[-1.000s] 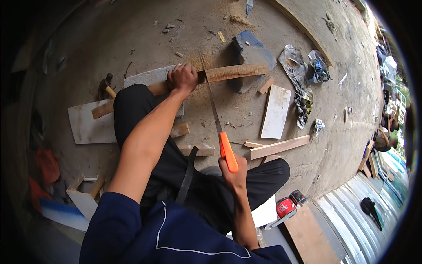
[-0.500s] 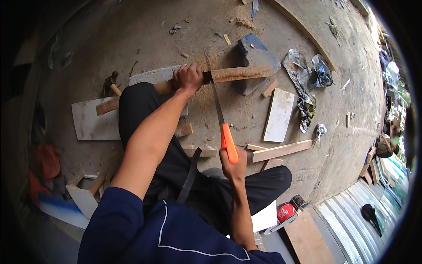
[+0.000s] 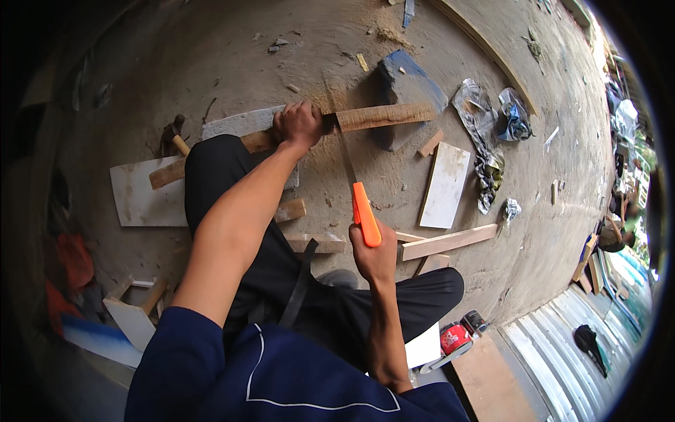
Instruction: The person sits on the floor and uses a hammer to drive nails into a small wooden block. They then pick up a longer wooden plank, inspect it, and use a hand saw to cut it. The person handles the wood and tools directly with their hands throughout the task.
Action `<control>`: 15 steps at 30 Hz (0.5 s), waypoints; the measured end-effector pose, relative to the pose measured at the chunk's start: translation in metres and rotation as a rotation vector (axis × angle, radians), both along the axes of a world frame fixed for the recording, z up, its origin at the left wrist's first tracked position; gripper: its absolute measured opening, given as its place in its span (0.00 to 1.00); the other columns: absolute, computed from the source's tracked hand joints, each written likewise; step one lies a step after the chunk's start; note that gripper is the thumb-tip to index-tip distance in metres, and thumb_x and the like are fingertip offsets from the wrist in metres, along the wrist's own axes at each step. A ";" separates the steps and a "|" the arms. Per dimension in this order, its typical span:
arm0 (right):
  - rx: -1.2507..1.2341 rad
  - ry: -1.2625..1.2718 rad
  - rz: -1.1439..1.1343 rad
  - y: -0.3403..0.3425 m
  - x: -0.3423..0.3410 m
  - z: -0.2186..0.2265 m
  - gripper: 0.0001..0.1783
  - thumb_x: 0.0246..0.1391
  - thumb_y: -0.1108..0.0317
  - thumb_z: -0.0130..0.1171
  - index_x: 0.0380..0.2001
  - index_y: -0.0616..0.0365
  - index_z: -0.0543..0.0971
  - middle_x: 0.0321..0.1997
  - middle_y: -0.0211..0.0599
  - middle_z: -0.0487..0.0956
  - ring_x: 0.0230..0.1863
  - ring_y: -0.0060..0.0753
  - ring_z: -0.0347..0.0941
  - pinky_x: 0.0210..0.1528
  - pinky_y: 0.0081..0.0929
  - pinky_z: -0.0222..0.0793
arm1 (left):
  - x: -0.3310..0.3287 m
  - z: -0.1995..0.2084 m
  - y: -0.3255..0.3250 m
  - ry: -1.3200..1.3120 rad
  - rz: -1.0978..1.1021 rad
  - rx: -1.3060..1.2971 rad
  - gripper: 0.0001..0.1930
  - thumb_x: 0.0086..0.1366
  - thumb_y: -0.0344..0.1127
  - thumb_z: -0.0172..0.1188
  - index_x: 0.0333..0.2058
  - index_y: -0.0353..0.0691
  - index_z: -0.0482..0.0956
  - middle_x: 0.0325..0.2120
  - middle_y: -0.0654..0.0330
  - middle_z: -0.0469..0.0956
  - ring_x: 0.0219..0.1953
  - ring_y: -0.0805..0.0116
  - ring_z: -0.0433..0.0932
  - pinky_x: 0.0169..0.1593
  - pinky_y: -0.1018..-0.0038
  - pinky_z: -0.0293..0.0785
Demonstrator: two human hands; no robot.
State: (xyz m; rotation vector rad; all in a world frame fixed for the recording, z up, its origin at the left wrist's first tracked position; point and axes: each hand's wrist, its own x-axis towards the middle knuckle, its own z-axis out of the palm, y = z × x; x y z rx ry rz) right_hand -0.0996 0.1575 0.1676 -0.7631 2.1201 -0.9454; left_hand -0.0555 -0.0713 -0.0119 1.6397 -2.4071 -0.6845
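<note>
My right hand [image 3: 375, 252] is closed around the orange handle of a handsaw [image 3: 366, 214]. The saw's thin blade runs forward from the handle and crosses a long wooden board [image 3: 385, 117]. Just left of the blade, my left hand [image 3: 298, 125] grips that board from above with its fingers wrapped over it. The board's right end rests on a blue-grey block [image 3: 415, 88]. Toward the left it passes over a pale slab [image 3: 239, 122] beside my knee. Sawdust lies on the floor under the cut.
A hammer [image 3: 177, 137] and a white panel [image 3: 144, 195] lie at left. Right of the block are a white board [image 3: 446, 184], crumpled plastic [image 3: 480, 133] and a wood strip [image 3: 450, 243]. A red-and-black power tool [image 3: 457, 340] sits by my right knee, near corrugated metal sheet [image 3: 555, 359].
My right hand has pushed the handsaw forward, away from me, so less blade shows between handle and board. My left hand keeps its hold on the board.
</note>
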 end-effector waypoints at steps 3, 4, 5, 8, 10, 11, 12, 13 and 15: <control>0.011 -0.103 -0.006 0.006 -0.004 -0.010 0.09 0.47 0.70 0.56 0.21 0.66 0.72 0.15 0.46 0.69 0.16 0.36 0.66 0.23 0.31 0.62 | 0.003 -0.007 0.007 -0.001 -0.009 -0.058 0.13 0.60 0.41 0.47 0.29 0.41 0.79 0.34 0.54 0.80 0.43 0.56 0.75 0.48 0.58 0.61; -0.002 -0.142 -0.024 0.005 -0.008 -0.017 0.09 0.47 0.70 0.56 0.21 0.66 0.72 0.14 0.43 0.68 0.16 0.30 0.65 0.23 0.29 0.62 | 0.000 -0.010 0.002 -0.008 -0.011 -0.038 0.13 0.60 0.40 0.47 0.28 0.40 0.79 0.33 0.53 0.80 0.43 0.56 0.75 0.48 0.58 0.61; 0.012 -0.177 -0.046 0.005 -0.012 -0.017 0.09 0.47 0.70 0.56 0.21 0.66 0.72 0.14 0.43 0.68 0.16 0.30 0.65 0.23 0.29 0.62 | 0.001 -0.008 0.002 0.004 -0.007 -0.027 0.13 0.60 0.40 0.47 0.28 0.41 0.79 0.34 0.53 0.80 0.43 0.56 0.75 0.48 0.58 0.61; 0.078 -0.250 -0.074 0.001 -0.029 -0.013 0.10 0.47 0.70 0.56 0.20 0.67 0.71 0.14 0.44 0.68 0.16 0.31 0.65 0.24 0.29 0.62 | -0.001 -0.002 0.001 0.015 0.006 0.002 0.13 0.60 0.40 0.47 0.28 0.41 0.79 0.34 0.54 0.80 0.44 0.56 0.75 0.49 0.58 0.60; 0.040 -0.177 -0.003 -0.002 -0.030 -0.013 0.10 0.47 0.69 0.57 0.21 0.67 0.72 0.14 0.45 0.69 0.16 0.33 0.65 0.24 0.30 0.62 | -0.001 0.000 0.000 -0.014 0.022 0.020 0.14 0.60 0.41 0.47 0.28 0.41 0.79 0.34 0.55 0.80 0.44 0.56 0.75 0.50 0.59 0.60; 0.026 -0.140 0.033 -0.001 -0.027 -0.012 0.10 0.46 0.69 0.57 0.21 0.67 0.72 0.15 0.46 0.69 0.16 0.35 0.65 0.24 0.31 0.62 | -0.001 0.001 0.001 -0.028 0.026 0.020 0.14 0.60 0.41 0.46 0.28 0.42 0.79 0.34 0.55 0.80 0.44 0.56 0.75 0.50 0.59 0.60; -0.031 -0.077 0.042 -0.005 -0.018 -0.009 0.10 0.46 0.69 0.57 0.22 0.66 0.73 0.15 0.48 0.70 0.16 0.40 0.66 0.24 0.33 0.63 | -0.002 0.001 -0.001 -0.039 0.026 0.016 0.14 0.61 0.41 0.46 0.29 0.42 0.79 0.34 0.55 0.80 0.44 0.56 0.75 0.50 0.59 0.60; -0.011 -0.034 0.042 -0.002 -0.012 -0.010 0.10 0.47 0.69 0.57 0.22 0.66 0.73 0.16 0.50 0.70 0.17 0.44 0.67 0.25 0.34 0.64 | -0.003 0.000 -0.001 -0.051 0.026 0.013 0.14 0.61 0.42 0.46 0.29 0.42 0.79 0.34 0.56 0.80 0.44 0.56 0.75 0.51 0.59 0.60; 0.027 -0.076 -0.046 -0.006 -0.001 0.001 0.09 0.47 0.69 0.58 0.22 0.66 0.74 0.17 0.50 0.71 0.18 0.46 0.70 0.25 0.34 0.65 | -0.005 0.004 0.000 -0.051 0.021 0.019 0.15 0.61 0.42 0.46 0.29 0.42 0.79 0.34 0.55 0.81 0.44 0.55 0.75 0.50 0.57 0.60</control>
